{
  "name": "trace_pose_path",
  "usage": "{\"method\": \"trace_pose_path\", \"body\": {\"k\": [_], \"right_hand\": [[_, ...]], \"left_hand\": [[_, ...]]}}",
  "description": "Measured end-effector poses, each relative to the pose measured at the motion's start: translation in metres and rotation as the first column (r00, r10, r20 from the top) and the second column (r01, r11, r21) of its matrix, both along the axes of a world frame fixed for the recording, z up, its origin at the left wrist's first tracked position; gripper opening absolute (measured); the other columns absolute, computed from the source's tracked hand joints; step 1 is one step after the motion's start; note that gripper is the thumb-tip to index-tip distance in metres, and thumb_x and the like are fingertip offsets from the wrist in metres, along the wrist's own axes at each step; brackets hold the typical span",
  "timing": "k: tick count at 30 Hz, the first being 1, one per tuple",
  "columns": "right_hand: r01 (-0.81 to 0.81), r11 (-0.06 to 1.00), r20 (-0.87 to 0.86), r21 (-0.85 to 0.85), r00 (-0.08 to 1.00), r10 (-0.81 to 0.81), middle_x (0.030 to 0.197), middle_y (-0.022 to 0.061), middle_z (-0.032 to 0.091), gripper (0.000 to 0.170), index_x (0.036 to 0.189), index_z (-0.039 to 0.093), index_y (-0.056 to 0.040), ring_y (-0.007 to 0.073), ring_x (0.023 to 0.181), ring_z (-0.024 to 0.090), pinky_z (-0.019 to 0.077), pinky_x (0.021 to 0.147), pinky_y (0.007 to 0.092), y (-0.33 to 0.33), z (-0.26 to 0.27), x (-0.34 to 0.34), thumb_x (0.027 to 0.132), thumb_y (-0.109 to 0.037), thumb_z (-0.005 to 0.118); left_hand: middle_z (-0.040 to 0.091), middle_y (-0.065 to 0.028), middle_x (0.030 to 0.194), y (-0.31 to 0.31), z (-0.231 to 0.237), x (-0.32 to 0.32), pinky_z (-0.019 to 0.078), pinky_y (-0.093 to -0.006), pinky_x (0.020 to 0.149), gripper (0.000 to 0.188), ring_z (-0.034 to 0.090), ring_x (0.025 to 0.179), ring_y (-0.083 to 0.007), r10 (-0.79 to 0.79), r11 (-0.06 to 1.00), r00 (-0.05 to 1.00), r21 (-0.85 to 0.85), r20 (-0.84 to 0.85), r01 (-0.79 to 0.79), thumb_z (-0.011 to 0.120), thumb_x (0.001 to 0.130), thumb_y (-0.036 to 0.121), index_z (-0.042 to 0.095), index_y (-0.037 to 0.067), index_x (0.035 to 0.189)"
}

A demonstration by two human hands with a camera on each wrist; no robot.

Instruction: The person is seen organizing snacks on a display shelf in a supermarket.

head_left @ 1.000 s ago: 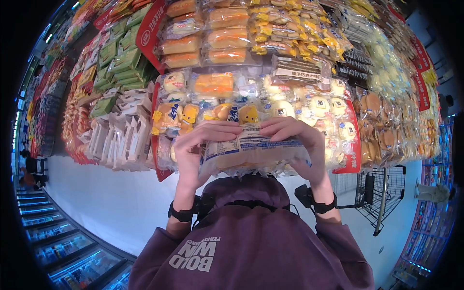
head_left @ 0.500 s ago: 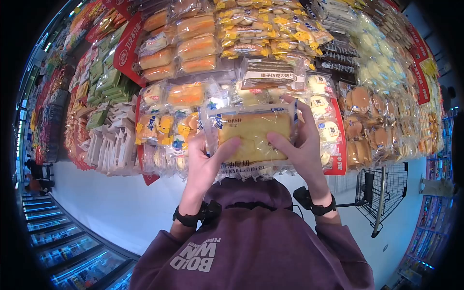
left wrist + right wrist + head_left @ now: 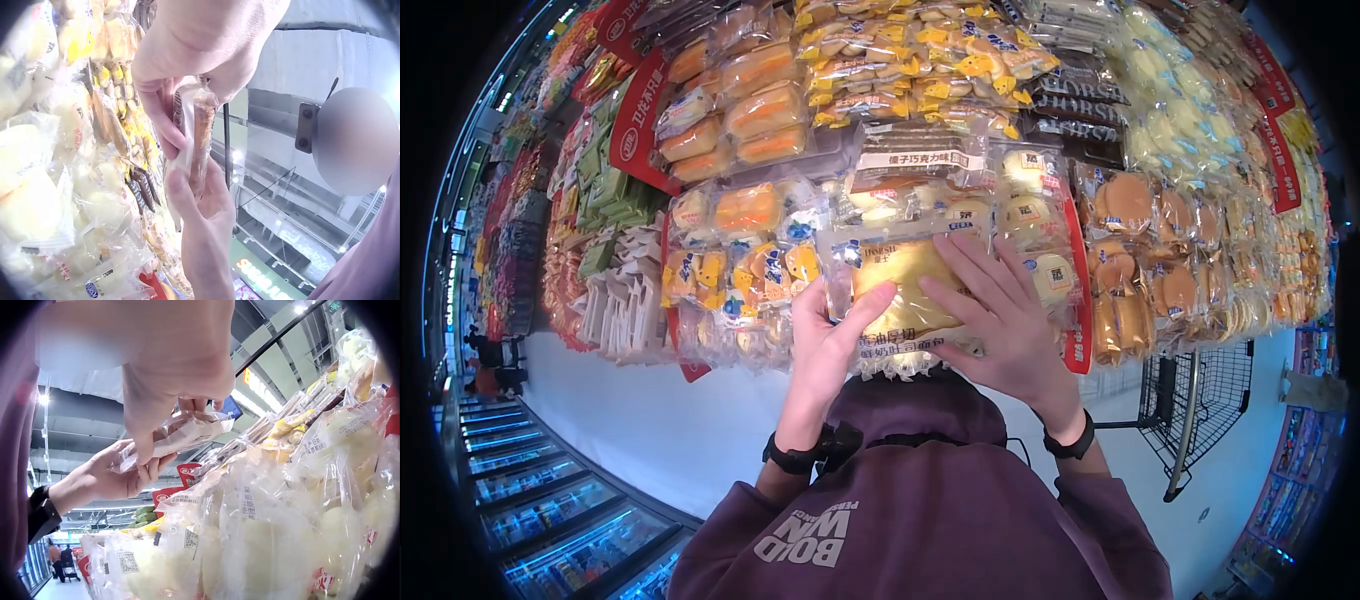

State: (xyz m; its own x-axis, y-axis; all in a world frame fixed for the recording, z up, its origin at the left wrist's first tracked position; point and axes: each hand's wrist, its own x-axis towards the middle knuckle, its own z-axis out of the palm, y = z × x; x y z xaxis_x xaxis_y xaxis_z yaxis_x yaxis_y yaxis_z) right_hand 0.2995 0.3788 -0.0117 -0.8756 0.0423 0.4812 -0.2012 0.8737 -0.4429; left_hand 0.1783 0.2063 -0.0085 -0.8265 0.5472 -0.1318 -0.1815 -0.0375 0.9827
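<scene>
A clear packet of toast bread (image 3: 900, 275) with a golden front and dark lettering is held upright over the front of the display. My left hand (image 3: 830, 325) grips its left side, thumb on the front and fingers behind. My right hand (image 3: 995, 325) is spread across the right part of the front, with its thumb at the lower edge. The left wrist view shows the packet (image 3: 203, 119) edge-on, between the fingers and thumb of both hands. In the right wrist view the packet (image 3: 187, 434) shows its pale back, partly covered by fingers.
Wrapped round buns (image 3: 1050, 275) and yellow-printed bread packs (image 3: 775, 270) lie around the hands. A brown chocolate-bread pack (image 3: 920, 158) lies just beyond. Red divider signs (image 3: 640, 130) stand between sections. A black wire cart (image 3: 1200, 420) is at the right, freezers (image 3: 550, 520) at the left.
The packet has turned from its printed back to its golden front. My right hand has moved from the packet's right edge to across its front. The display has shifted left in view.
</scene>
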Motion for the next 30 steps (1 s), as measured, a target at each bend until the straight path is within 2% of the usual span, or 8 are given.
{"method": "trace_pose_path", "body": {"k": [8, 11, 14, 15, 19, 22, 26, 30], "right_hand": [[-0.05, 0.968, -0.069, 0.245, 0.995, 0.069, 0.14, 0.0109, 0.058, 0.051, 0.135, 0.06, -0.0106, 0.0293, 0.13, 0.056, 0.0485, 0.108, 0.0436, -0.004, -0.013, -0.008, 0.084, -0.011, 0.063], [-0.058, 0.953, -0.054, 0.297, 0.996, 0.078, 0.138, 0.0124, 0.059, 0.049, 0.133, 0.061, -0.0087, 0.0299, 0.129, 0.056, 0.049, 0.107, 0.044, -0.012, -0.009, -0.016, 0.084, -0.011, 0.063], [-0.028, 0.949, -0.05, 0.315, 0.998, 0.046, 0.134, 0.0132, 0.061, 0.049, 0.131, 0.062, -0.0068, 0.0309, 0.126, 0.059, 0.0506, 0.105, 0.0436, -0.024, -0.005, -0.032, 0.083, -0.011, 0.063], [-0.018, 0.954, -0.062, 0.299, 0.997, 0.038, 0.132, 0.0131, 0.061, 0.049, 0.13, 0.062, -0.0066, 0.031, 0.124, 0.06, 0.0517, 0.103, 0.0432, -0.028, -0.004, -0.039, 0.082, -0.01, 0.064], [0.012, 0.967, -0.133, 0.253, 0.991, 0.022, 0.125, 0.0134, 0.064, 0.048, 0.125, 0.065, -0.0053, 0.0316, 0.117, 0.064, 0.0563, 0.096, 0.042, -0.043, 0.007, -0.068, 0.077, -0.006, 0.065], [0.064, 0.954, -0.203, 0.294, 0.979, -0.003, 0.116, 0.0133, 0.068, 0.045, 0.118, 0.068, -0.0033, 0.0305, 0.107, 0.068, 0.0594, 0.088, 0.0395, -0.049, 0.029, -0.095, 0.072, -0.001, 0.066], [0.123, 0.919, -0.26, 0.375, 0.965, -0.023, 0.111, 0.0108, 0.071, 0.043, 0.115, 0.07, -0.0043, 0.028, 0.102, 0.071, 0.0592, 0.083, 0.0366, -0.056, 0.068, -0.138, 0.072, 0.0, 0.066], [0.15, 0.853, -0.273, 0.5, 0.962, -0.009, 0.114, 0.009, 0.071, 0.049, 0.117, 0.069, -0.0088, 0.028, 0.102, 0.07, 0.0592, 0.084, 0.037, -0.052, 0.105, -0.187, 0.069, 0.002, 0.068]], "left_hand": [[0.07, -0.0014, 0.094, -0.01, -0.02, -0.003, 0.0485, -0.0234, 0.075, 0.02, 0.062, 0.084, -0.0066, 0.035, 0.998, 0.989, -0.061, 0.142, -0.026, 0.07, 0.093, 0.011, 0.067, -0.001, 0.109], [0.069, -0.0001, 0.09, -0.02, -0.018, -0.009, 0.0484, -0.0236, 0.073, 0.02, 0.062, 0.083, -0.007, 0.004, 1.0, 0.985, 0.026, 0.17, -0.008, 0.068, 0.094, 0.01, 0.065, -0.001, 0.11], [0.069, -0.0015, 0.093, -0.038, -0.02, -0.022, 0.0498, -0.0248, 0.075, 0.022, 0.062, 0.084, -0.0087, -0.166, 0.981, 0.983, 0.112, 0.083, 0.156, 0.063, 0.097, 0.009, 0.062, -0.003, 0.116], [0.069, -0.0049, 0.099, -0.039, -0.012, -0.025, 0.0522, -0.0273, 0.077, 0.026, 0.064, 0.085, -0.0109, -0.178, 0.975, 0.983, 0.142, 0.043, 0.17, 0.056, 0.101, 0.009, 0.058, -0.004, 0.123], [0.069, -0.0119, 0.111, -0.073, -0.012, -0.051, 0.0553, -0.0302, 0.078, 0.033, 0.067, 0.091, -0.0156, -0.225, 0.962, 0.974, 0.168, 0.036, 0.216, 0.052, 0.104, 0.013, 0.055, -0.005, 0.131], [0.07, -0.0136, 0.116, -0.102, -0.007, -0.077, 0.0553, -0.0286, 0.077, 0.033, 0.07, 0.095, -0.0171, -0.312, 0.934, 0.948, 0.161, -0.067, 0.319, 0.053, 0.104, 0.014, 0.056, -0.005, 0.131], [0.073, -0.0113, 0.113, -0.136, -0.007, -0.107, 0.0554, -0.0272, 0.079, 0.029, 0.073, 0.094, -0.0179, -0.287, 0.957, 0.949, -0.004, -0.129, 0.289, 0.055, 0.102, 0.012, 0.062, -0.005, 0.125], [0.073, -0.0137, 0.11, -0.168, -0.007, -0.132, 0.0566, -0.0282, 0.081, 0.026, 0.072, 0.094, -0.0183, -0.255, 0.967, 0.964, -0.002, -0.074, 0.255, 0.056, 0.101, 0.01, 0.064, -0.006, 0.121]]}}
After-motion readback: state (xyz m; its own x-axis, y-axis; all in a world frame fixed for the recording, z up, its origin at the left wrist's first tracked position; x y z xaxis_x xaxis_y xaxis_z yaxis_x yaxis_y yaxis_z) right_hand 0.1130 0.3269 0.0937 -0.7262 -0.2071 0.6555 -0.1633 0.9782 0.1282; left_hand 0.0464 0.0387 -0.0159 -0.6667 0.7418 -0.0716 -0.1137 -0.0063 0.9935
